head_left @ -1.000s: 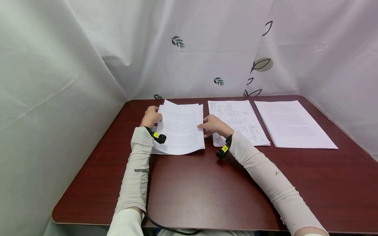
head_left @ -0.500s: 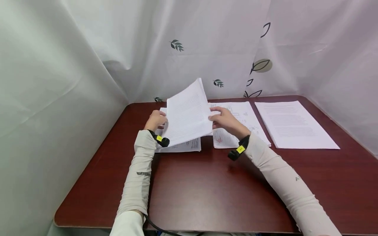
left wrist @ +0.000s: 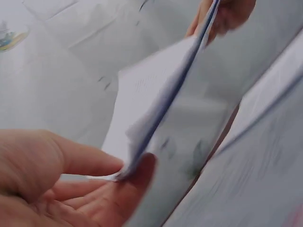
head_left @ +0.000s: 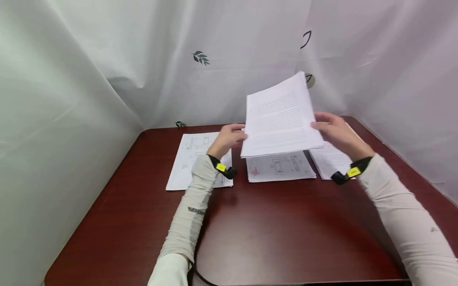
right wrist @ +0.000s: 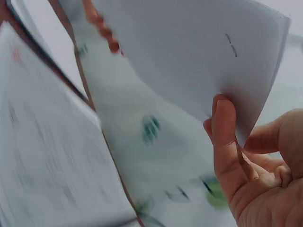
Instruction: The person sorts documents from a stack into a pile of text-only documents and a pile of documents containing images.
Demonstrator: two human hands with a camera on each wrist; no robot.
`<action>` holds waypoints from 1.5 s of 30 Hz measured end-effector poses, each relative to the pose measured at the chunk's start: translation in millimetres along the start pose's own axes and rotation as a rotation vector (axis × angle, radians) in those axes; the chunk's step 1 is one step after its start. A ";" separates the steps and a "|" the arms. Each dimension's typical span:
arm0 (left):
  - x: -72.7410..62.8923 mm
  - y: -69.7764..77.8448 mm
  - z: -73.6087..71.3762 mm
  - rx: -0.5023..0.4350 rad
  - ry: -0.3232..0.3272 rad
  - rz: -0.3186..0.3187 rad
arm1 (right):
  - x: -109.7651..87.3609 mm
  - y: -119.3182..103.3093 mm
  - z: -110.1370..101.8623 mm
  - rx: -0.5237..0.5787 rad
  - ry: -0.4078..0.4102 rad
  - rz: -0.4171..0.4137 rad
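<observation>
A stapled sheaf of printed paper (head_left: 277,119) is held up and tilted above the middle stack. My left hand (head_left: 229,140) pinches its left edge between thumb and fingers. At its right edge my right hand (head_left: 334,133) grips it the same way. In the right wrist view the back of the stapled sheaf (right wrist: 199,52) shows a staple near one corner. Thumb and fingers meet at the sheaf's corner (left wrist: 142,109) in the left wrist view. Below it lies a stack of drawings (head_left: 282,169), its far part hidden by the sheaf.
On the left, another stack of drawings (head_left: 180,169) lies partly behind my left forearm. To the right a stack of text pages (head_left: 330,159) is partly covered by my right hand. The dark red table (head_left: 279,226) ends at a pale curtain (head_left: 229,87) behind.
Both hands have lifted the sheaf off the left stack and carried it to the right, over the middle stack. The drawings on the left stack are uncovered. The head view has turned slightly right.
</observation>
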State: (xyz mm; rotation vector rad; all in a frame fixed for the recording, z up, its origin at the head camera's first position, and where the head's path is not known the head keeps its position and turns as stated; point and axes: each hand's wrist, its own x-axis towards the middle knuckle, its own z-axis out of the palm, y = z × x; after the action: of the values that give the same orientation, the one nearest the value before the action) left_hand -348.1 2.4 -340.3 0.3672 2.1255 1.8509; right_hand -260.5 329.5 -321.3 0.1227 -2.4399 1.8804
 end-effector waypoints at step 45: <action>19.3 -28.0 178.2 -0.271 -0.212 -0.128 | -37.7 101.2 -106.2 -0.747 0.289 0.197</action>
State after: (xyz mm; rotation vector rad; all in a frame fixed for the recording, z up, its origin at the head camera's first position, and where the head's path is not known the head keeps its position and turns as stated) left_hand -297.2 168.8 -391.6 0.3376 1.6942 1.9003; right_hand -233.2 458.9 -395.1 -0.4025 -2.8052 0.8295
